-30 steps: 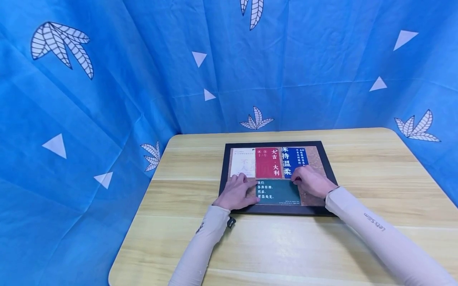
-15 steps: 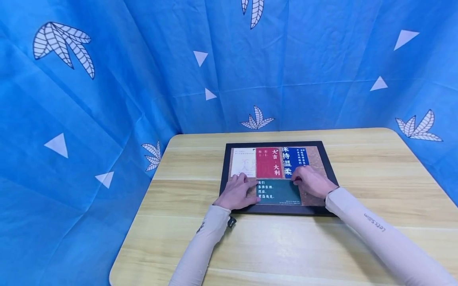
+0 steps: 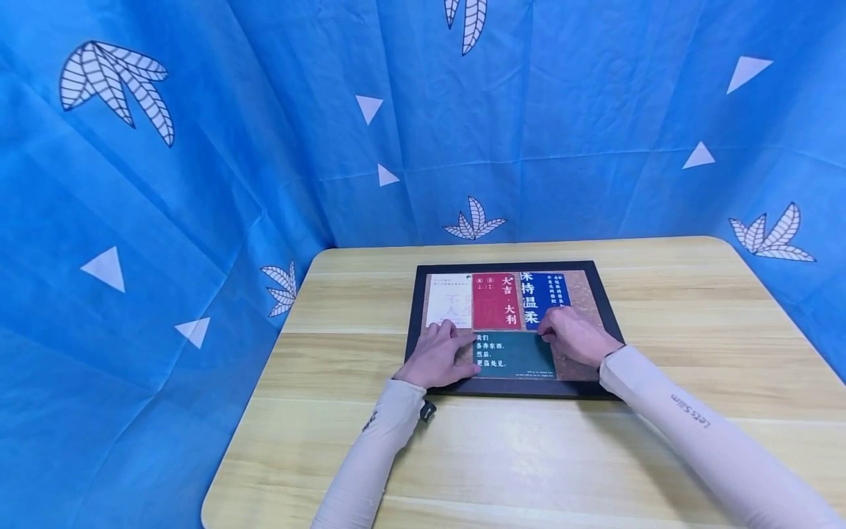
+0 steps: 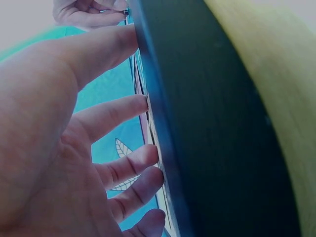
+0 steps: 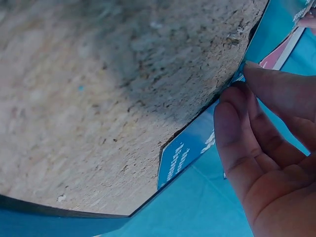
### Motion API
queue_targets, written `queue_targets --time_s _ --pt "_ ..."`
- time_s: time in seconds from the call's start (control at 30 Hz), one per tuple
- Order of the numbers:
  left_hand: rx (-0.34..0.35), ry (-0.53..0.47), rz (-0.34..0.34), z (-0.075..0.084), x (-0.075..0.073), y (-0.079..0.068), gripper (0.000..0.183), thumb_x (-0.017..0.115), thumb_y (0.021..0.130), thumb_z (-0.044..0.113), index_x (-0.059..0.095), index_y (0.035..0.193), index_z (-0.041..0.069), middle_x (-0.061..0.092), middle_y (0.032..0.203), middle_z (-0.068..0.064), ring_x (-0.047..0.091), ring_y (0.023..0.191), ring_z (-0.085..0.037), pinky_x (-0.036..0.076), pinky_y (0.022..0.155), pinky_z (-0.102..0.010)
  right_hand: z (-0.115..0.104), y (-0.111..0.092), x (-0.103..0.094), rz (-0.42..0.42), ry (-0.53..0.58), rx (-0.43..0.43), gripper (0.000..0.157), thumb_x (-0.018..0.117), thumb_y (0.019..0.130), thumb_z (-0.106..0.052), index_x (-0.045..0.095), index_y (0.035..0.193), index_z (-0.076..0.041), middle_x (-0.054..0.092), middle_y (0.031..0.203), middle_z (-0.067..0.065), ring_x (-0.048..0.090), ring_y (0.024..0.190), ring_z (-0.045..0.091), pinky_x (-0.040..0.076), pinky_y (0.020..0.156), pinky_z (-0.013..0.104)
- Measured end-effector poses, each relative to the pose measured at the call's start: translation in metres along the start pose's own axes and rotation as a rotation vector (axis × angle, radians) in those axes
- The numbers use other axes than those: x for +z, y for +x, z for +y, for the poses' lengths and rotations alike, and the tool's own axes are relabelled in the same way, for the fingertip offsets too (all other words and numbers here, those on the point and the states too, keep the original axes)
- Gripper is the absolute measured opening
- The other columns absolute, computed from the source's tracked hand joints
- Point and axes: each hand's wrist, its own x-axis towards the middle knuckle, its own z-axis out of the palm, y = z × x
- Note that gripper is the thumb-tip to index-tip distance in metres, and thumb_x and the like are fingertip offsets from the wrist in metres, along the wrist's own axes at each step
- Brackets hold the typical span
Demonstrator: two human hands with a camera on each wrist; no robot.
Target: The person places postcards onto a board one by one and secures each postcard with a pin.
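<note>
On the table lies a cork board (image 5: 113, 113) in a black frame (image 3: 505, 387). A green card (image 3: 522, 351) with white characters lies along its lower part. My left hand (image 3: 432, 356) rests at that card's left side, its fingers spread; thumb and index fingertip touch the card's left edge. At the card's upper right corner my right hand (image 3: 573, 334) pinches a small dark pushpin (image 4: 126, 12) against the board, mostly hidden by the fingertips. Above sit a white card (image 3: 449, 297), a red card (image 3: 492, 303) and a blue card (image 3: 542, 294), the last partly covered by my right hand.
Bare cork (image 3: 584, 297) shows along the board's right side. Around the board extends the light wooden table (image 3: 515, 455). A blue patterned curtain (image 3: 423, 132) hangs behind the table and to its left.
</note>
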Motion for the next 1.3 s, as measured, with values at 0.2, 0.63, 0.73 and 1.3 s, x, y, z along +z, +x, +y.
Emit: queue_targets --time_s 0.2,0.63,0.73,1.3 --pt "-0.002 -0.005 0.001 0.0009 0.0003 -0.0006 0.068 0.069 0.092 0.057 0.054 0.152 0.029 0.051 0.116 -0.003 0.041 0.102 -0.018 0.036 0.085 -0.032 -0.0001 -0.0011 -0.0013 -0.019 0.020 0.011 0.017 0.071 0.092 0.003 0.081 0.105 -0.003 0.077 0.108 0.015 0.071 0.097 0.024 0.060 0.094 0.049" --pt "0.001 -0.011 -0.003 0.0020 0.0002 0.0000 0.068 0.069 0.092 0.057 0.054 0.152 0.029 0.051 0.117 -0.003 0.040 0.102 -0.018 0.036 0.086 -0.031 -0.0004 -0.0013 -0.0039 -0.034 0.014 0.019 0.017 0.071 0.093 0.002 0.081 0.106 -0.003 0.077 0.109 0.015 0.071 0.099 0.026 0.059 0.095 0.050" --pt "-0.001 -0.009 -0.004 0.0018 0.0003 -0.0001 0.068 0.069 0.093 0.056 0.053 0.152 0.029 0.051 0.117 -0.002 0.041 0.103 -0.018 0.036 0.087 -0.031 -0.0018 -0.0002 -0.0045 -0.054 0.015 0.028 0.018 0.071 0.093 0.001 0.081 0.107 -0.004 0.077 0.112 0.016 0.071 0.099 0.026 0.059 0.096 0.051" --pt "-0.002 -0.012 0.010 0.0006 -0.0003 -0.0005 0.068 0.070 0.091 0.057 0.056 0.151 0.027 0.052 0.117 -0.004 0.042 0.103 -0.019 0.037 0.087 -0.032 -0.0029 0.0011 -0.0044 -0.069 -0.002 0.021 0.016 0.071 0.094 0.000 0.080 0.107 -0.002 0.077 0.112 0.018 0.071 0.094 0.023 0.060 0.093 0.048"
